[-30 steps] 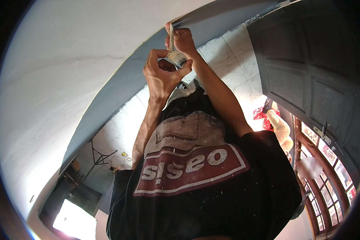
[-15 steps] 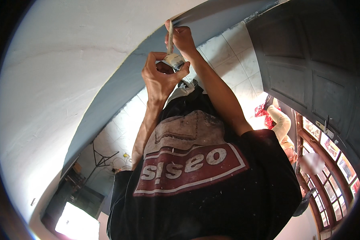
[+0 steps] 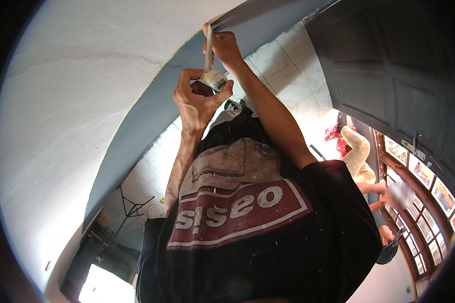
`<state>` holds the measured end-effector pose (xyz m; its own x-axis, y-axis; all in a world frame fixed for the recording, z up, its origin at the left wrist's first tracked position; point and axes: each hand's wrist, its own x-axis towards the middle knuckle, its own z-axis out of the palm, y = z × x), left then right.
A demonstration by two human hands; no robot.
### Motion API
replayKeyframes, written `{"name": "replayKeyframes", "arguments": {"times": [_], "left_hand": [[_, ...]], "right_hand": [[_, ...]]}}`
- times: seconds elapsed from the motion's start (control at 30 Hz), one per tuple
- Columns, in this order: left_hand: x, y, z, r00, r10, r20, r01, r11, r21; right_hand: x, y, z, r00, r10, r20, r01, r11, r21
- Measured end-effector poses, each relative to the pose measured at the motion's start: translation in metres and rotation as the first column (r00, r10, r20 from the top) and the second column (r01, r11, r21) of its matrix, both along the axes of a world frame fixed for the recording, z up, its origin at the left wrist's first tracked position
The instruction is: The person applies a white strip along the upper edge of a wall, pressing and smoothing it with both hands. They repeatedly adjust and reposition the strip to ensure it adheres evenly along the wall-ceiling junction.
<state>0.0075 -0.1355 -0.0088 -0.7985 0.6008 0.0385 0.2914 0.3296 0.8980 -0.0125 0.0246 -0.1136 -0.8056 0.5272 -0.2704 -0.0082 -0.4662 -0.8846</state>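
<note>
One tape roll (image 3: 214,80), pinched in your left hand (image 3: 193,105) beside the wall (image 3: 136,118); one strip (image 3: 209,54), drawn out, far end pinched in your right hand (image 3: 224,48); remainder apparently wound, strip seemingly unsevered.

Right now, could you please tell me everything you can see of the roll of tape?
The roll of tape looks small and cream-coloured, with a darker, bluish-grey patch on its lower side. A narrow, pale strip, seemingly paper-like, runs straight from it toward the top of the picture. The left hand holds the roll between thumb and fingers; the right hand appears to grip the strip's far end. The core and any print are too small to make out.
</note>
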Motion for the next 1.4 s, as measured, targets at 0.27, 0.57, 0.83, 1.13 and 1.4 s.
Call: {"name": "replayKeyframes", "arguments": {"times": [0.27, 0.57, 0.83, 1.13, 1.4], "left_hand": [[-0.001, -0.01, -0.003, 1.0, 0.012, 0.022, -0.012, 0.999, 0.034], [-0.004, -0.019, 0.0, 0.999, -0.002, 0.039, 0.001, 1.0, 0.026], [-0.006, -0.032, -0.01, 0.999, -0.004, 0.045, 0.004, 1.0, -0.001], [-0.004, -0.043, -0.004, 0.995, -0.032, 0.094, 0.035, 0.999, -0.032], [-0.002, -0.056, -0.01, 0.994, -0.01, 0.112, 0.011, 1.0, -0.014]], "right_hand": [[-0.001, -0.007, 0.003, 1.0, -0.019, 0.001, 0.019, 1.0, 0.0], [-0.002, -0.012, 0.003, 0.999, -0.038, 0.004, 0.038, 0.999, -0.007], [-0.005, -0.017, 0.001, 0.999, -0.053, -0.01, 0.053, 0.998, -0.02], [-0.005, -0.022, 0.0, 0.998, -0.054, 0.012, 0.054, 0.998, -0.013], [-0.004, -0.027, -0.001, 0.999, -0.032, 0.011, 0.032, 0.999, -0.017]]}}
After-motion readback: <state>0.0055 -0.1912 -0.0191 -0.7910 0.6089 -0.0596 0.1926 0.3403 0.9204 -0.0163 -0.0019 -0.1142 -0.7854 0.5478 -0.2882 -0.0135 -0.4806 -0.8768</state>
